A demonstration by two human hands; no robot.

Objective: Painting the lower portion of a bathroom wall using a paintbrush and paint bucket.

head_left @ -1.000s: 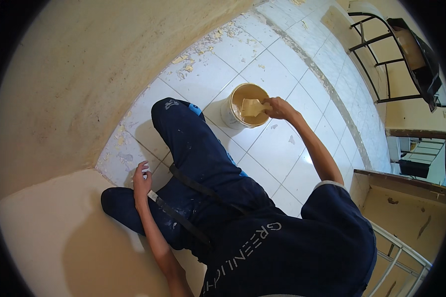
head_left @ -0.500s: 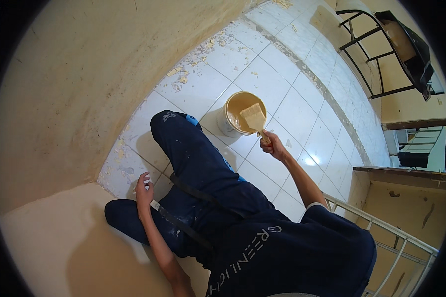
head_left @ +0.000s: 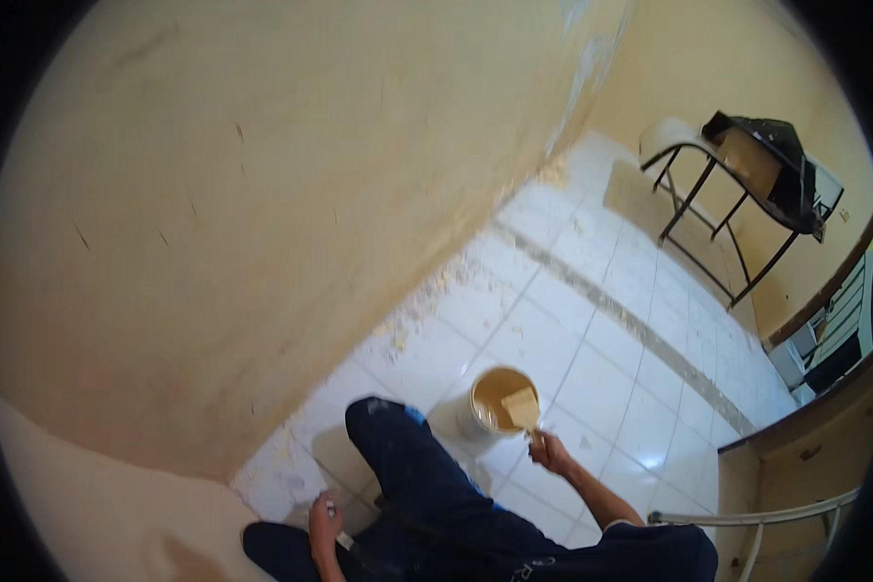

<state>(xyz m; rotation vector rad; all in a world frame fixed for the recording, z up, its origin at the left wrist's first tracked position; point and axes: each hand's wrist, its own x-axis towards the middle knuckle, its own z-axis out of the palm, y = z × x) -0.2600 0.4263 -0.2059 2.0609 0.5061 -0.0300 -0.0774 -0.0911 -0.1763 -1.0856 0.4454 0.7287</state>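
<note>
Looking down (head view): we kneel on a white tiled floor [head_left: 592,378] beside a yellow-beige wall [head_left: 262,223], our dark trouser leg [head_left: 427,475] stretched out below us.
Right hand: our right hand [head_left: 550,452] is clenched round the handle of a wide scraper [head_left: 522,409]; its blade, loaded with tan paste, sits over the open mouth of the bucket [head_left: 500,402].
Left hand: our left hand [head_left: 324,511] rests low near the knee, close to the foot of the wall; a small light thing shows at the fingertips, but we cannot tell whether the hand grips it or only touches it.
Bucket: a small white tub of tan paste, standing upright on the tiles just ahead of our right hand and just right of our knee.
Key relation: the scraper's long axis runs from our right hand up and slightly left into the bucket, handle toward us, blade away. The right hand is by far the nearer to the bucket; the left hand lies well apart, on the far side of the leg.
Wall to hand: the wall lies to the left of bucket and scraper, across our leg.
Floor debris: pale flakes [head_left: 412,310] lie scattered on the tiles along the wall's foot.
Surroundings: a dark metal-framed chair [head_left: 737,184] stands well apart at the upper right; a wooden cabinet edge [head_left: 805,456] and a pale rail [head_left: 747,519] show at the lower right.
</note>
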